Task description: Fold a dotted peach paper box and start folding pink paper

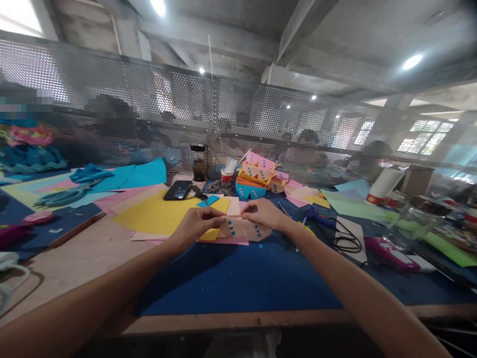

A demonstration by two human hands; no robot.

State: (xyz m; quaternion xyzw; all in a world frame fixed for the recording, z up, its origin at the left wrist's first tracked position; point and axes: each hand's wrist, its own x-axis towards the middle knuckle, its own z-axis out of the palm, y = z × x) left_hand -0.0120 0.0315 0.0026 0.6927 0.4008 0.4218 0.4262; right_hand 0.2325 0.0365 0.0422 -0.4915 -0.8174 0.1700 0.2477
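My left hand and my right hand meet over a peach paper boat shape dotted with small blue squares. Both hands have their fingers pinched on its upper edge, fingertips almost touching each other. The paper piece rests on a blue mat, half over a yellow sheet and a pink sheet. A small blue paper scrap lies just beyond my left hand.
A stack of finished paper boats stands behind my hands, with a black phone, a dark jar and a red-white cup. Scissors lie far left, a glue gun and black cord right. A perforated metal screen backs the table; people sit beyond.
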